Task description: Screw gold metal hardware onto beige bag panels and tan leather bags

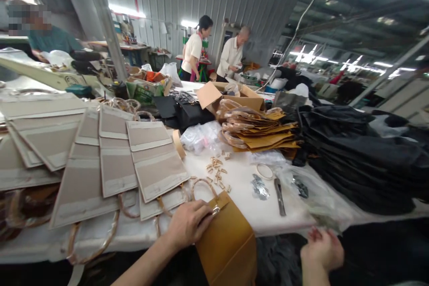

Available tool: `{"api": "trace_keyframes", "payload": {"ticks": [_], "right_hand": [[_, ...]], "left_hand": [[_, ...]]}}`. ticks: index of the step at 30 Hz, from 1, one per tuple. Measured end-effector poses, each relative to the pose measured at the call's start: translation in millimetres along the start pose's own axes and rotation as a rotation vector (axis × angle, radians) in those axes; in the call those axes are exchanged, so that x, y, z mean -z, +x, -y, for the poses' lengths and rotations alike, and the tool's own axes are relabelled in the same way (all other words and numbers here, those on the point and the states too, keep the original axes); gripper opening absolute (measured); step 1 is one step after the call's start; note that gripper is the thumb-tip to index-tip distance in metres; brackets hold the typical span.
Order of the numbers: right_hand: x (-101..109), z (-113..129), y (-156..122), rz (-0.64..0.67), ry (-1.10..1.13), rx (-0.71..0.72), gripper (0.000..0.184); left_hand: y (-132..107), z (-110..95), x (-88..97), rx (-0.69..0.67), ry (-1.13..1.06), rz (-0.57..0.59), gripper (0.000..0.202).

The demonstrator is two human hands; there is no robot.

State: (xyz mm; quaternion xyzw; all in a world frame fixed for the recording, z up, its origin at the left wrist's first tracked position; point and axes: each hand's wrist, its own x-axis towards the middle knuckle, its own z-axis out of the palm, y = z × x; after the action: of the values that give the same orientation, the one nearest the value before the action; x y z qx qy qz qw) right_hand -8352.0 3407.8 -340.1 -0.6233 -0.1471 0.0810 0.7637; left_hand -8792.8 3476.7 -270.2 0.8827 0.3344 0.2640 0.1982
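My left hand is closed on the upper edge of a mustard-brown bag panel, which hangs over the table's front edge. By its fingertips a small shiny metal fitting sits on the panel. A round handle stands up behind that edge. My right hand is at the front edge of the table, fingers curled and slightly blurred, close to a clear plastic bag. Whatever its fingers hold, if anything, is hidden.
Gold metal fittings, thin silver plates, a ring and a dark-handled tool lie on the white table. Beige panels with handles cover the left; brown panels and black material are piled right. Several people are behind.
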Motion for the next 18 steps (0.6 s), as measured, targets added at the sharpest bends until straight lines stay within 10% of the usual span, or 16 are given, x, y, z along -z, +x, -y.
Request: {"api": "trace_keyframes", "payload": {"ticks": [2,9,18], "right_hand": [[-27.9,8.8,-16.4,0.011,-0.020,0.053,0.042],[-136.0,29.0,-96.5,1.024,-0.506,0.323,0.061],[-179.7,4.5,-123.1,1.055,-0.570,0.326,0.062]], "left_hand": [[-1.9,0.2,-1.9,-0.014,-0.010,-0.005,0.020],[27.5,22.0,30.1,0.122,-0.020,-0.220,0.025],[80.8,86.9,68.2,0.305,0.297,0.205,0.025]]}}
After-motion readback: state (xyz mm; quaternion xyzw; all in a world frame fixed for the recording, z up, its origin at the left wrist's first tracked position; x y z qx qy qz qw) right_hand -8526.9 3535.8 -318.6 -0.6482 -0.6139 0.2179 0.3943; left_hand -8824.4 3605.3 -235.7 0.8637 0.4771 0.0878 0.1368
